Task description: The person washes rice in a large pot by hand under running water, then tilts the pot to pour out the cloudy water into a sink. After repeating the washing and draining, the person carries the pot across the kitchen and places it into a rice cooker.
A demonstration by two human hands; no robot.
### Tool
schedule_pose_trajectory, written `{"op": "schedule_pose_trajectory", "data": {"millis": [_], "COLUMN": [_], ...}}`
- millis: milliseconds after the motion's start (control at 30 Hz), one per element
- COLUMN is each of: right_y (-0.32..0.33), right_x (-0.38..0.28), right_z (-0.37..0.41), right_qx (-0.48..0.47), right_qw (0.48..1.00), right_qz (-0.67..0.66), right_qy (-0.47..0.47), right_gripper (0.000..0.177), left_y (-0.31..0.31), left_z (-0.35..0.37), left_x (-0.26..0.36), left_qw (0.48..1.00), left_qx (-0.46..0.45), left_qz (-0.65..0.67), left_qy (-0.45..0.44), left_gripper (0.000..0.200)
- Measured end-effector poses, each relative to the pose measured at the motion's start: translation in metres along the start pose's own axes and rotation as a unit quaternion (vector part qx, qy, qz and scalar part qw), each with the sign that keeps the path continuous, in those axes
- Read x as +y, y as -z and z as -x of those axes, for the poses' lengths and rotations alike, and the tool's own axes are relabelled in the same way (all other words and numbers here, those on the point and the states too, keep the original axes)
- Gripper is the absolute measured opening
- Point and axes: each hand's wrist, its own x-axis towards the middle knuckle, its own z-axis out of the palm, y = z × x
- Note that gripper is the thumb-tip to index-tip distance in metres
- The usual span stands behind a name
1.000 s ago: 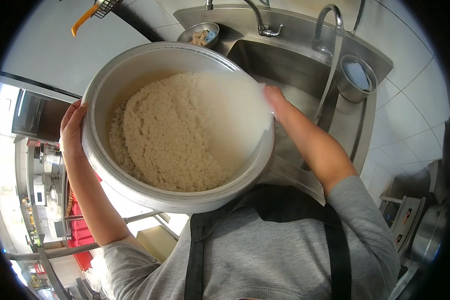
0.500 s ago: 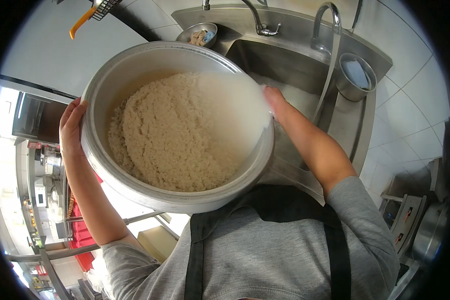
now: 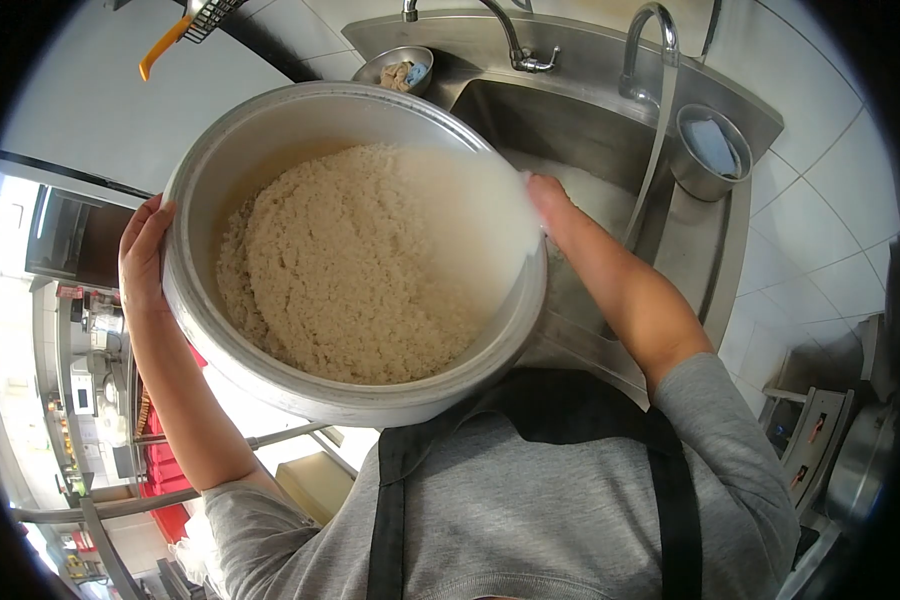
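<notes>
A large round metal pot [image 3: 270, 385] is tilted toward the sink on the right. Inside lies a heap of wet rice [image 3: 340, 270], and cloudy white water [image 3: 470, 215] gathers along the pot's right side up to the rim. My left hand [image 3: 145, 250] grips the pot's left rim, fingers closed over its edge. At the right rim, beside the milky water, my right hand [image 3: 547, 200] holds the pot; part of its fingers is hidden.
Behind the pot is a stainless steel sink [image 3: 660, 235] with foamy water in it. A tap [image 3: 660, 50] with a pale hose stands at its back. A metal bowl [image 3: 370, 75] and a metal container [image 3: 710, 180] holding a blue item flank the basin.
Almost nothing differs. The pot, the rice and both hands keep practically the same position.
</notes>
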Motion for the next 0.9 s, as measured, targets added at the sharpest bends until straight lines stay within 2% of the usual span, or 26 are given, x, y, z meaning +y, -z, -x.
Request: {"op": "schedule_pose_trajectory", "data": {"millis": [133,333,900], "right_y": [0.001,0.004,0.004], "right_x": [0.004,0.019,0.025], "right_z": [-0.008,-0.031,-0.041], "right_qx": [0.002,-0.027,-0.043], "right_qw": [1.0,0.998,0.992], "right_qz": [0.024,-0.049,-0.118], "right_qy": [0.014,-0.001,-0.03], "right_gripper": [0.039,0.04,0.041], "left_y": [-0.002,0.0,0.002], "left_z": [0.001,0.0,-0.003], "left_x": [0.001,0.001,0.002], "left_qw": [1.0,1.0,1.0], "left_qx": [0.003,-0.003,-0.023], "left_qz": [0.006,0.0,0.002], "left_qy": [-0.002,-0.003,-0.006], "left_gripper": [0.029,0.028,0.03]}}
